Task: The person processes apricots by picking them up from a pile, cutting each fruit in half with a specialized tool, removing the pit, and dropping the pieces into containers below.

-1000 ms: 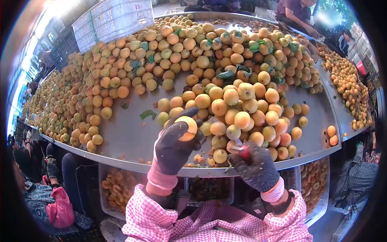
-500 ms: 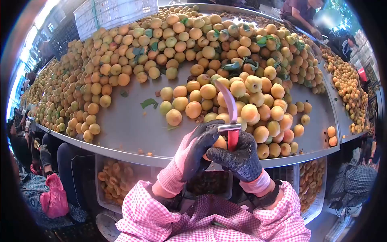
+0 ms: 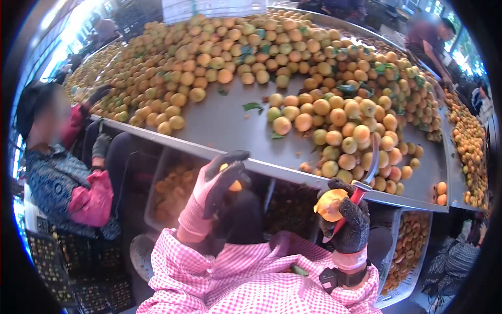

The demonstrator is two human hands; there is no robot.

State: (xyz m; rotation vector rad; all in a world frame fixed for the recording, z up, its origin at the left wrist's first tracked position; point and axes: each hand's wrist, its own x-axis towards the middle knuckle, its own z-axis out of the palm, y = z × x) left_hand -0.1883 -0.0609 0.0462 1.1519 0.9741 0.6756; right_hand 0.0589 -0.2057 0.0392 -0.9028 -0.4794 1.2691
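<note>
The far white crate [image 3: 214,7] is cut off above. Curled fingers mostly hide the left hand's [image 3: 215,186] fruit piece [image 3: 236,186] — its shape is unclear. Rightward, by the table's [image 3: 225,125] near edge, the right hand [image 3: 353,225] grips a red-handled knife [image 3: 358,195] and cut fruit [image 3: 329,204].

We record the left hand [image 3: 220,178] as gloved, dark over palm and fingers, with a long pink knitted cuff [image 3: 194,209]. The right hand [image 3: 349,222] is gloved in dark, speckled material, ending in a paler pink band [image 3: 350,258]. At the right wrist we note a black strap [image 3: 353,278] with a blocky black case [image 3: 329,280]. We find the sleeves [image 3: 180,261] and garment front [image 3: 256,293] in small pink-and-white check, loosely cut and creased.
</note>
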